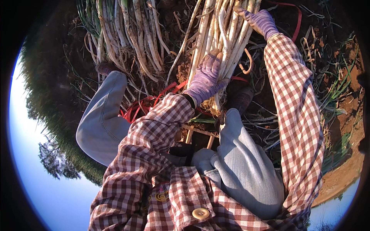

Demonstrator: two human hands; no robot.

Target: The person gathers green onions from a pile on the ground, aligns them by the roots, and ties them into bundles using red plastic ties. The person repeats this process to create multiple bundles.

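A thick bundle of long white-stemmed scallions (214, 31) lies before me, with its root ends towards me. My left hand (206, 76), in a purple knit glove, rests palm down across the stalks near the roots, thumb spread to the right. My right hand (260, 22), gloved alike, touches the bundle's right edge farther up; its fingertips lie on the outer stalks, and whether they grip is unclear. Red plastic strapping (180, 86) shows on both sides of the bundle near its root end. The leafy end runs out of the picture.
More scallions (130, 34) lie at the upper left, roots towards me. Loose red strapping (134, 112) is heaped beside my left leg (101, 124). A slatted wooden piece (199, 131) sits between my legs. Dry leaves (312, 55) litter the soil on the right.
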